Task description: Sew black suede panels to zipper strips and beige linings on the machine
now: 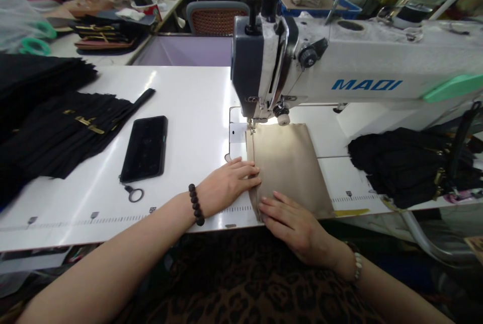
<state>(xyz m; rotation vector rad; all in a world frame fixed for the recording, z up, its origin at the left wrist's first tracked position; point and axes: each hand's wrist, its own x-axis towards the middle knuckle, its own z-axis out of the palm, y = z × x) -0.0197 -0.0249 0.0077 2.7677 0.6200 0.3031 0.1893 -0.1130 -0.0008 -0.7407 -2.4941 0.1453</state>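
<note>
A beige piece of fabric (290,163) lies on the white sewing table (196,107), its far edge under the presser foot (252,125) of a white sewing machine (362,72). My left hand (228,183) lies flat with fingers together, fingertips pressing the fabric's left folded edge. My right hand (290,223) rests flat on the fabric's near left corner, fingers stretched toward the left hand. A dark bead bracelet is on the left wrist, a pale one on the right.
A black phone (145,147) and a small ring (135,193) lie left of the hands. Stacks of black fabric with gold fittings (64,133) fill the far left; another black pile (407,163) sits right of the machine. A chair (215,17) stands behind the table.
</note>
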